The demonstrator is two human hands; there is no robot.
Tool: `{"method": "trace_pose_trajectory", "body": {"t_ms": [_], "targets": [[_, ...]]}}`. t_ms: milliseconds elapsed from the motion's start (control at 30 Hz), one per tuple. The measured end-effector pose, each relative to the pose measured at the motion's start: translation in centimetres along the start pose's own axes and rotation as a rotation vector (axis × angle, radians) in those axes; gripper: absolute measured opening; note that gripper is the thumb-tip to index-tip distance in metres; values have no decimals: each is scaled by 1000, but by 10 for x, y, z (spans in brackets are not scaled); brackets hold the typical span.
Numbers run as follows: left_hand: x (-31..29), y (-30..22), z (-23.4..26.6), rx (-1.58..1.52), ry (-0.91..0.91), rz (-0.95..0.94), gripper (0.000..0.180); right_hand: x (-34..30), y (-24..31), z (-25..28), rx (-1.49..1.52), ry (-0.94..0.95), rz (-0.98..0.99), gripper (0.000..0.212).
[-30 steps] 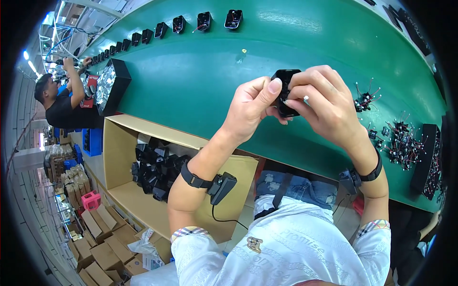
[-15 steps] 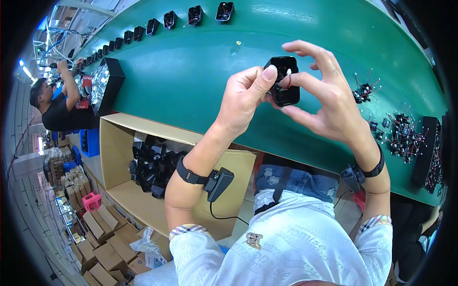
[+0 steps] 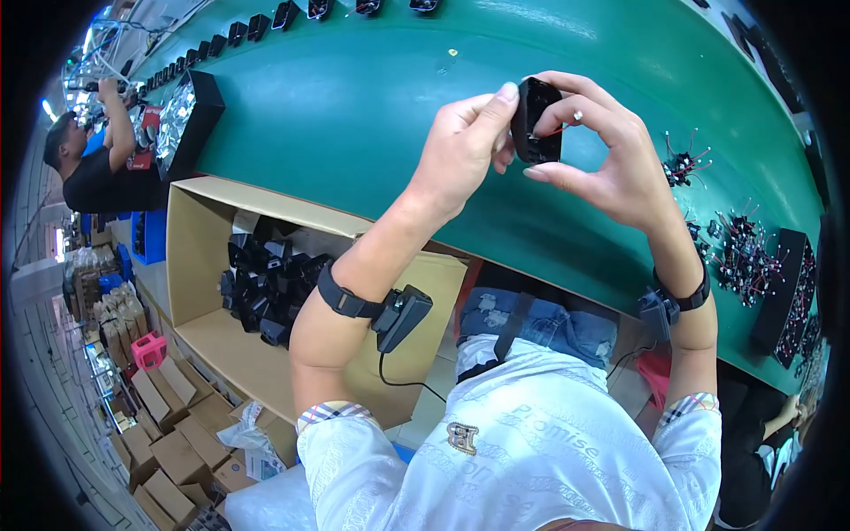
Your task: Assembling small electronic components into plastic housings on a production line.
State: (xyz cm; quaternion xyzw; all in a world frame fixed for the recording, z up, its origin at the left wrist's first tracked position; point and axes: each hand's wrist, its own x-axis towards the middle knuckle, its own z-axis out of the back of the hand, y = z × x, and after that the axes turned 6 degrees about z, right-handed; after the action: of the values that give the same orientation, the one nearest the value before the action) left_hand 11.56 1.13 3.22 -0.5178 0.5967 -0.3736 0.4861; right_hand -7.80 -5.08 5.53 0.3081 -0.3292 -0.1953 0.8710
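A small black plastic housing [image 3: 522, 119], open on one side, is held up over the green table, tilted toward the right. My left hand [image 3: 460, 150] grips its left edge, the thumb on the near rim and fingers behind. My right hand [image 3: 611, 146] spans the housing from the right, with one finger at the top edge and the thumb by the bottom. Its bent index finger reaches into the cavity. A red wire [image 3: 552, 133] comes out there, and a small white plug [image 3: 577, 115] shows against the finger. The inside is dark and partly hidden by my fingers.
A row of similar black housings [image 3: 258, 26] runs along the far side of the green table [image 3: 354, 124]. Wired parts [image 3: 744, 248] lie at right beside a black tray [image 3: 768, 305]. Below left stands a cardboard box [image 3: 199, 265] of black pieces. A co-worker [image 3: 93, 164] sits at far left.
Both hands have raised the housing slightly, and it has turned so its side wall shows more. My right fingers have curled in closer around it. The whole view has shifted a little.
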Motion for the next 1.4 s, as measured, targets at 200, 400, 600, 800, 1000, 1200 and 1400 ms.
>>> {"method": "trace_pose_trajectory", "body": {"t_ms": [200, 400, 600, 800, 1000, 1200, 1400], "targets": [[0, -2, 3, 107, 28, -65, 46, 1, -1, 1, 48, 24, -23, 36], [-2, -4, -3, 64, 142, -133, 49, -1, -25, 13, 705, -10, -263, 41], [0, -8, 5, 48, 116, -170, 50, -6, -43, 6, 1069, -28, -323, 61], [-2, -7, 4, 168, 37, -159, 52, -6, -37, -1, 1145, -59, -398, 68], [-1, -9, 5, 195, 45, -56, 52, -6, -34, -5, 1152, -43, -351, 50], [-4, -10, 5, 148, 97, -84, 52, -9, -36, -5, 1164, 6, -315, 48], [-5, -7, 7, 180, 98, -109, 52, -11, -32, -6, 1199, 4, -375, 50]]}}
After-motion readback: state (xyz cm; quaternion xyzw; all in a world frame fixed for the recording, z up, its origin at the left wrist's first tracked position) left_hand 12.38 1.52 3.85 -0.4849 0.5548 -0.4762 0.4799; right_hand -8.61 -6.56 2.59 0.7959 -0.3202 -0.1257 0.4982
